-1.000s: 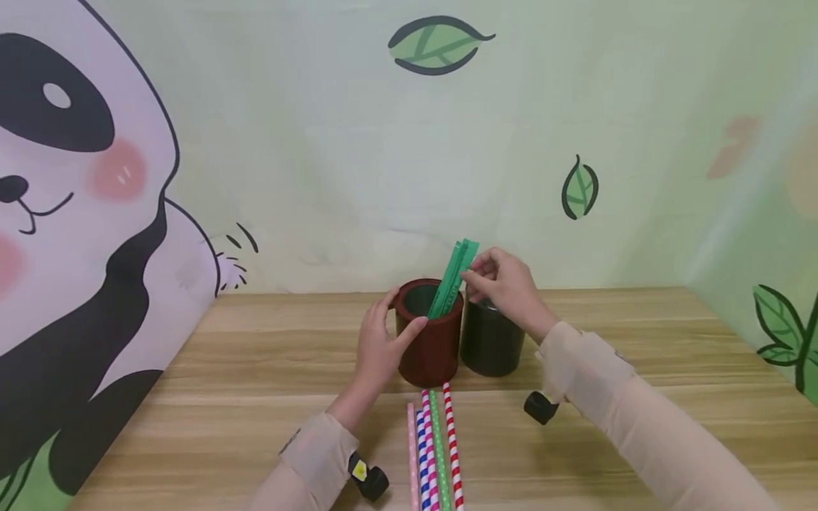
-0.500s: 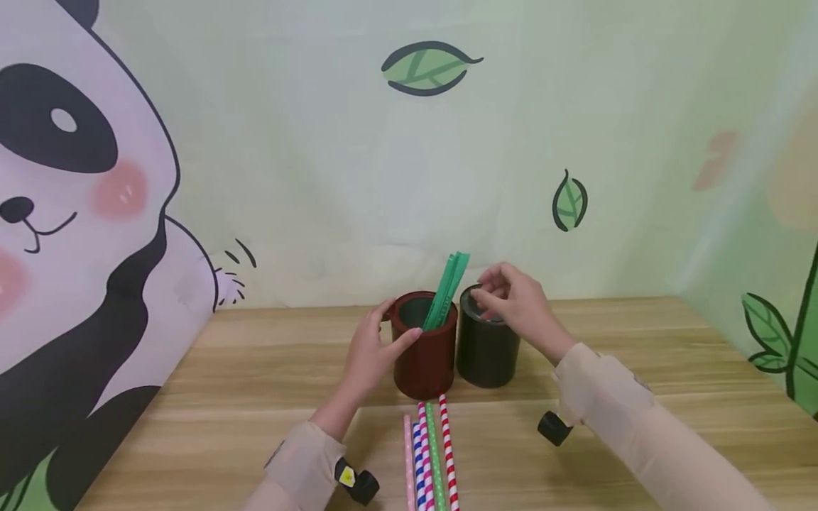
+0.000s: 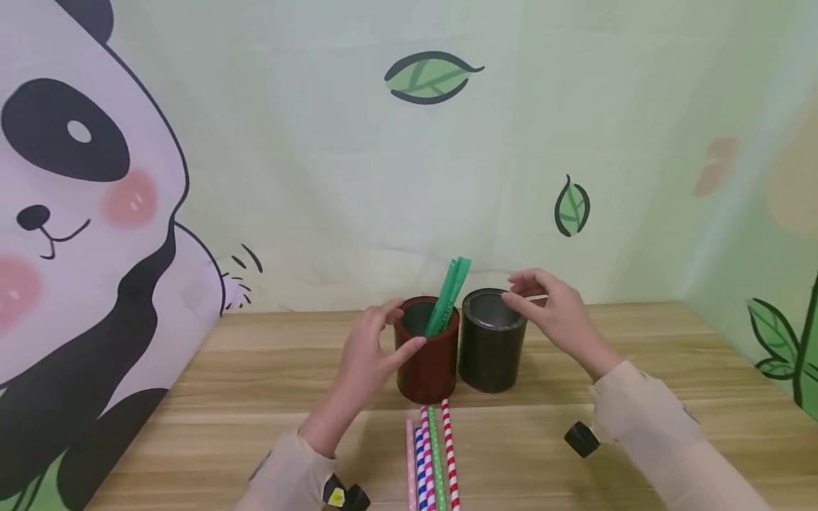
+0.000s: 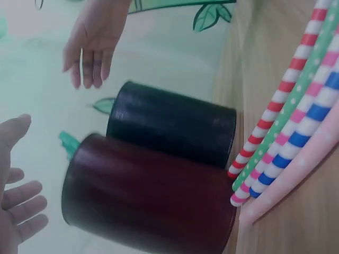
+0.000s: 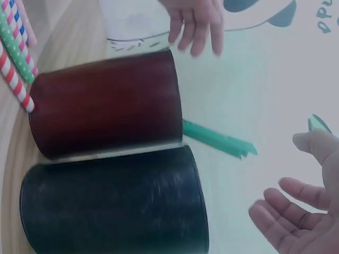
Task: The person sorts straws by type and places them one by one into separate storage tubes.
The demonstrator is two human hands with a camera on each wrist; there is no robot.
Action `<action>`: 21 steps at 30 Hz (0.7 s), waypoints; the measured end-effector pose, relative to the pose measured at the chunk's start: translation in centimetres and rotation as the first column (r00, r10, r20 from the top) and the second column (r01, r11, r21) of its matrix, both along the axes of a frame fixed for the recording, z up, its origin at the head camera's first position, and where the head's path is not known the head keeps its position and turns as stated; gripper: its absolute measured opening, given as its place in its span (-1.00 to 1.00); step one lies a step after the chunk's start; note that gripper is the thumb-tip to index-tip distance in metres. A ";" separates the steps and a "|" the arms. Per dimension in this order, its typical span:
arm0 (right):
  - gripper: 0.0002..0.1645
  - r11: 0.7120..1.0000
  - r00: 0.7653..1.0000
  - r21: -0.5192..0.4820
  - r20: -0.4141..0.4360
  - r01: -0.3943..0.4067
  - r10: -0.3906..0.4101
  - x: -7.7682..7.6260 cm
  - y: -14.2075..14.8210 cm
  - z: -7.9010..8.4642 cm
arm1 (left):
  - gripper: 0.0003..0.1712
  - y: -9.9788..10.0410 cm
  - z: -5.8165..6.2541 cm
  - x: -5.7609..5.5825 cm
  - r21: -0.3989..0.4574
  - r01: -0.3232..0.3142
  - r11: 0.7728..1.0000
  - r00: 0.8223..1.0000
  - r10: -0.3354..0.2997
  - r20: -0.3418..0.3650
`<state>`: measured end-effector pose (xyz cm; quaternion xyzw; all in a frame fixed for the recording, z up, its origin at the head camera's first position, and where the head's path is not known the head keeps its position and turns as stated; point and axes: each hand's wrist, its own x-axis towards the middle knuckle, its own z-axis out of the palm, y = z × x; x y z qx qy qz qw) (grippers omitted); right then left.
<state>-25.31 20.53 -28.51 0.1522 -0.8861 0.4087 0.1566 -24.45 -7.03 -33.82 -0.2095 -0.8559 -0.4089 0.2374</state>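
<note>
A dark red cylindrical holder [image 3: 427, 369] stands upright on the table, with narrow green strips [image 3: 449, 294] leaning out of it to the right. Right beside it is a black cylindrical holder [image 3: 489, 360], whose open top shows nothing inside. My left hand [image 3: 366, 358] hovers by the red holder's rim, thumb and fingers spread; in the left wrist view a gap separates it from the holder. Over the black holder's right rim, my right hand [image 3: 557, 316] has relaxed fingers and grips nothing, as the right wrist view also shows.
In front of the holders, several patterned straws [image 3: 449, 454], striped and dotted, lie side by side on the wooden table [image 3: 287, 369]. Behind it hangs a backdrop [image 3: 319, 177] with a panda and leaves. Black wrist cameras [image 3: 581, 438] stick out below the sleeves.
My right hand has let go of the green strips and moved right, over the black holder to its far rim. The strips now lean in the red holder. My left hand has drawn slightly left.
</note>
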 end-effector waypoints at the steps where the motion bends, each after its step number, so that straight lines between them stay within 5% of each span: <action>1: -0.46 1.000 1.000 0.010 0.005 0.003 -0.003 0.0 0.3 0.0 | -0.27 0.1 0.0 0.4 -0.007 0.013 1.000 1.000 -0.013 -0.017; 6: -0.24 0.997 0.998 0.063 0.058 -0.037 0.033 -0.5 1.5 -1.0 | -0.38 0.4 -0.2 2.5 -0.064 0.082 0.995 0.997 -0.082 -0.003; 12: -0.06 0.990 0.993 0.135 0.112 -0.049 0.034 -1.3 2.2 -2.6 | -0.45 -0.1 -1.4 4.6 -0.149 0.182 0.972 0.971 -0.153 0.184; 16: -0.01 0.989 0.989 0.131 0.144 -0.062 0.043 -2.0 2.6 -3.4 | -0.47 -0.4 -2.1 5.5 -0.148 0.257 0.955 0.926 -0.200 0.319; 21: 0.02 0.988 0.978 0.106 0.190 -0.112 0.090 -3.0 2.9 -4.3 | -0.51 -0.9 -2.8 6.7 -0.025 0.337 0.941 0.837 -0.287 0.467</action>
